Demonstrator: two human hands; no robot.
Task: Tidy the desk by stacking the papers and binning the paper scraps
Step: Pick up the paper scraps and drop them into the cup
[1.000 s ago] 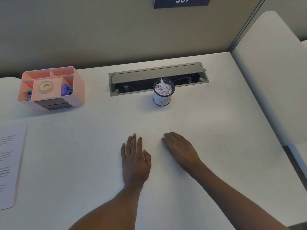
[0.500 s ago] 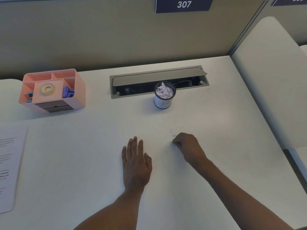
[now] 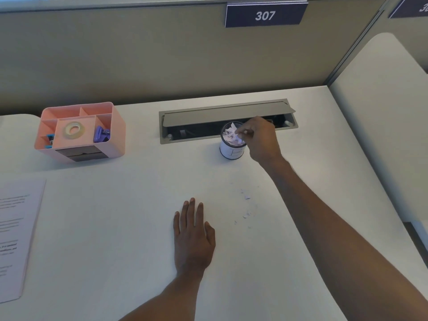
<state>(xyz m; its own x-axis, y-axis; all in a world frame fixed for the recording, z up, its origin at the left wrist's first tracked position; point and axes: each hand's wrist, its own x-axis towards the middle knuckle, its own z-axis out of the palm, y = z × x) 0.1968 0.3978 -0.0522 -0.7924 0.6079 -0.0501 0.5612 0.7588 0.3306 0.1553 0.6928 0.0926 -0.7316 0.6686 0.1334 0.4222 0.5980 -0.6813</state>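
1. Paper scraps [image 3: 247,197] lie loosely scattered on the desk [image 3: 115,239], to the right of our left hand and well short of the cup. They are tiny, so we judge they can only go a few at a time.
2. Our right hand [image 3: 259,137] reaches to the small white cup [image 3: 232,152] that serves as the bin. Thumb and fingertips are closed narrowly on a pinched scrap [image 3: 239,134], held right over the mouth so that it falls inside.
3. Crumpled paper heaps the cup to its rim, so we reckon a careless drop could roll off onto the desk.
4. Our left hand [image 3: 193,237] rests flat on the desk, fingers straight, holding nothing. It probably braces us as we lean forward.
5. Papers [image 3: 16,228] lie at the desk's left edge, partly out of view, in one pile as far as we can tell. Stacking looks done, and the scraps are what remains.
6. A pink organiser [image 3: 78,144] stands at the back left, clear of the work.
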